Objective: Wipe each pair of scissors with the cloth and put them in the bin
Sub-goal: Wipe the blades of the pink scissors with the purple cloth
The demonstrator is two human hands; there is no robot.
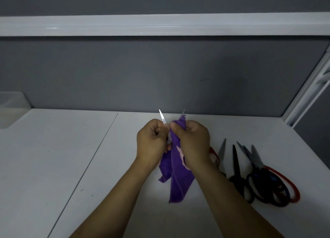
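Observation:
My left hand (151, 141) grips a pair of scissors (162, 116) held upright above the table, blades spread apart with both tips pointing up. My right hand (193, 141) pinches a purple cloth (178, 177) around the right blade; only that blade's tip shows above the cloth. The rest of the cloth hangs down between my wrists. The handles of the held scissors are hidden behind my hands. A translucent bin (10, 109) stands at the far left edge of the table.
Several more scissors lie on the white table (71, 148) at the right: a grey-bladed red-handled pair (222, 152), a black pair (238, 173) and overlapping blue and red-handled ones (264, 180). A grey partition wall (160, 73) closes the back.

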